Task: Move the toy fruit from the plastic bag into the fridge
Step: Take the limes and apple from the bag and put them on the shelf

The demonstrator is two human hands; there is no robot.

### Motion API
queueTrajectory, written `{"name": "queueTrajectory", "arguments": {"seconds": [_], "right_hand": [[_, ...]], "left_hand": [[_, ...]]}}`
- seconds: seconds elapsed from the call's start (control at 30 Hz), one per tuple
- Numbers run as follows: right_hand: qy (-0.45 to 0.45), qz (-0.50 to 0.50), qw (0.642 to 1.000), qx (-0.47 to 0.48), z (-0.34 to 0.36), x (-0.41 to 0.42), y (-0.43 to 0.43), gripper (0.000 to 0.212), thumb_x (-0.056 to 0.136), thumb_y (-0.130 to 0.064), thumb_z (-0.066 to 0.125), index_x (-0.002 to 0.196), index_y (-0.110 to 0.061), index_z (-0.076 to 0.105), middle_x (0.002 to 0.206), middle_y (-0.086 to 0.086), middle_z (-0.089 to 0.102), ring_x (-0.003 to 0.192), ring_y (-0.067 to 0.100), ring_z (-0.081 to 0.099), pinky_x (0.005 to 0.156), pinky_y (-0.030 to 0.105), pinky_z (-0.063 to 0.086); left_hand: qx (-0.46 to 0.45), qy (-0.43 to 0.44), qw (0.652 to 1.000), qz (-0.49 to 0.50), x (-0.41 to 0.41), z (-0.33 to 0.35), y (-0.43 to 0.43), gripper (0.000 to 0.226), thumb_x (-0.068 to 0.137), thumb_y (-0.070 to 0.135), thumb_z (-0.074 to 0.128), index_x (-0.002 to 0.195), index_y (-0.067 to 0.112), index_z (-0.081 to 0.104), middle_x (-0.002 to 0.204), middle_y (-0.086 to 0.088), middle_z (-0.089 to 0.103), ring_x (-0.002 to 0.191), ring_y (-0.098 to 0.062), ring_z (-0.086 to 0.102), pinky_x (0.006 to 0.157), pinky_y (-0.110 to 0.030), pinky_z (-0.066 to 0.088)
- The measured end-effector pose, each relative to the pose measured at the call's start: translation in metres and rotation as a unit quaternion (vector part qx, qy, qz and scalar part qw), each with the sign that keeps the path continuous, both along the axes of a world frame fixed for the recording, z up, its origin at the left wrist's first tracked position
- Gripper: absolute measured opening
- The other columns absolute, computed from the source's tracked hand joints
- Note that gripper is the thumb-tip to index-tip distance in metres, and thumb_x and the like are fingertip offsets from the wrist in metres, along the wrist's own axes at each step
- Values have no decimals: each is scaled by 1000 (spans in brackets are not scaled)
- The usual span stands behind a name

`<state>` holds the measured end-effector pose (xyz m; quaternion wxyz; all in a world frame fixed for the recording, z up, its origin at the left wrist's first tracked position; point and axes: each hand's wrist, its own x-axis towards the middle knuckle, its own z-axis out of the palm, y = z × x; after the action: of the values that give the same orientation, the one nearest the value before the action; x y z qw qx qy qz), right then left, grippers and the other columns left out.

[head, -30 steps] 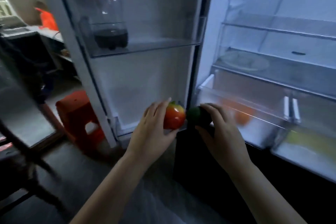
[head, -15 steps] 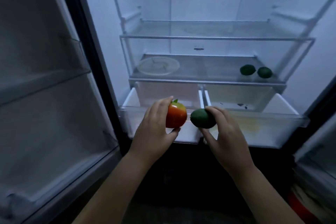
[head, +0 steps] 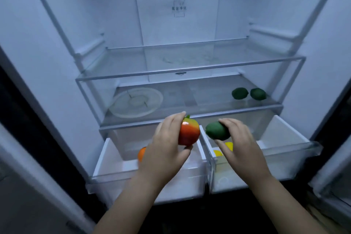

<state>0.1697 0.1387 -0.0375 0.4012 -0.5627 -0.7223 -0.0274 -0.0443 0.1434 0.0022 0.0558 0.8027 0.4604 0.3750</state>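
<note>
Holding a glossy apple (head: 190, 133) in the left hand (head: 165, 151), fingers curled over its top and thumb pressing from below. Pinching a matte, oval lime (head: 216, 130) in the right hand (head: 241, 148), fingertips wrapped round its far end.

Hovering both fruits side by side, just apart, over the divider between the two pulled-out drawers of the open fridge (head: 57, 43), just in front of the trimmed front edge of the lower shelf (head: 195, 99).

Showing open room beneath: the left drawer (head: 106, 155), translucent white plastic with straight rims, carrying an orange (head: 142, 154) partly hidden behind the left hand. The right drawer (head: 284, 135), same plastic, carrying yellow fruit (head: 218, 153) close to its inner wall, under the right hand.

Leaving a wide gap along the middle of the lower shelf, between a round clear dish (head: 135, 103) on the left and two more limes (head: 239, 93) sitting close together near the right wall.

Spanning the fridge above, the upper shelf (head: 190, 69), flat glass behind a thin pale strip.

Blending red into orange and yellow across the smooth apple skin, with a small green leaf poking up at the stem.
</note>
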Motion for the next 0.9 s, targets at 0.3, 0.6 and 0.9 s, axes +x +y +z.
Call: {"name": "queueTrajectory", "arguments": {"seconds": [0.3,0.6,0.9], "right_hand": [[-13,-37,999,-22,4,17,83,46,84,-21,68,126,-16,49,123,-2,49,114,18,47,95,19,32],[-28,-22,999,-41,7,74,136,46,84,-29,67,125,-18,49,122,-4,50,116,13,45,98,20,32],[-57,7,996,-70,2,122,176,46,86,-39,62,126,-21,47,121,-8,49,114,8,45,90,17,37]], "left_hand": [[10,10,999,-40,11,13,78,72,74,21,73,138,20,38,134,6,45,124,-12,40,103,-9,22],[72,-4,996,-43,62,44,116,74,74,25,76,138,17,40,135,3,46,125,-13,42,105,-14,27],[111,-63,992,15,126,69,146,70,73,30,79,132,20,42,132,7,46,120,-9,44,97,-13,35]]}}
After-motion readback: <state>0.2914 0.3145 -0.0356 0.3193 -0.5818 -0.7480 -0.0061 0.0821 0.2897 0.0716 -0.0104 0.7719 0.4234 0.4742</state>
